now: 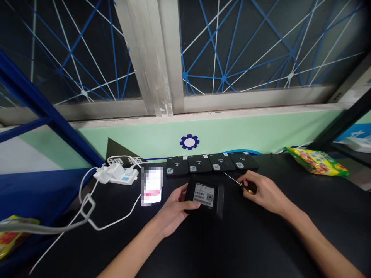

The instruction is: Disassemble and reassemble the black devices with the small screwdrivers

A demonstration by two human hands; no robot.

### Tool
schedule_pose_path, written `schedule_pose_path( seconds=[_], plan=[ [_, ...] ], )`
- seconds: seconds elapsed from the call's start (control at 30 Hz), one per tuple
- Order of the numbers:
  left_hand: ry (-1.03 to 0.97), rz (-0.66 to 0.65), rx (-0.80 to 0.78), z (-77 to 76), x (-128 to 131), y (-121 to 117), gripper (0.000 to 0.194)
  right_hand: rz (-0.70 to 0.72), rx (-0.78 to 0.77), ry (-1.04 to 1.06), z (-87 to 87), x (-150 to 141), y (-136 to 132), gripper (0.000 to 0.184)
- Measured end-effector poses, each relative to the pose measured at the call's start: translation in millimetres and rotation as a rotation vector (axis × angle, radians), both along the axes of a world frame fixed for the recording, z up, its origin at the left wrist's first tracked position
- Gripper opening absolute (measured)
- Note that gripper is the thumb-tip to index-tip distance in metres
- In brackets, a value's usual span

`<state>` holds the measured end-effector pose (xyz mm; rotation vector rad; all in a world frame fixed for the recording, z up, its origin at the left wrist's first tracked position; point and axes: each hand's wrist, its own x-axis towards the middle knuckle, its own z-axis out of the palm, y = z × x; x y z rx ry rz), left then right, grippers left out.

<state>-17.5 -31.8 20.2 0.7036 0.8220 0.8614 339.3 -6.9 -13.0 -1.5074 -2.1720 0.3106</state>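
In the head view, my left hand [177, 208] grips a flat black box-shaped device [204, 195], thumb on its front face, which carries a white printed label with a square code. A dark strip shows along the device's right side; I cannot tell if it is a separate part. My right hand [262, 192] is closed around the black and yellow handle of a screwdriver [249, 187]. Its thin metal shaft points up and left, with the tip apart from the held device. Behind both hands, several similar black devices [200, 164] lie in a row near the wall.
Left of the device lies a lit phone [152, 186], its screen blurred. A white power strip [118, 175] with plugs and loose white cables spreads over the black table [185, 255]. Snack bags lie at the far right [317, 162] and lower left [13, 235]. A window wall stands behind.
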Motion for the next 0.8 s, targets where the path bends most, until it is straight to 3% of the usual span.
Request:
schedule_pose_path(
  seconds=[0.23, 0.4, 0.8],
  plan=[
    [0.002, 0.019, 0.089, 1.5, 1.7, -0.3, 0.057, -0.035, -0.045, -0.102, 1.5, 7.8, -1.0, 0.026],
    [0.064, 0.06, 0.101, 3.2, 3.6, -1.5, 0.062, -0.092, -0.007, -0.206, 0.0, 9.2, -1.9, 0.022],
    [0.161, 0.125, 0.166, 2.1, 4.2, -1.2, 0.067, -0.047, 0.045, -0.217, -1.5, 5.5, -3.6, 0.015]
  ],
)
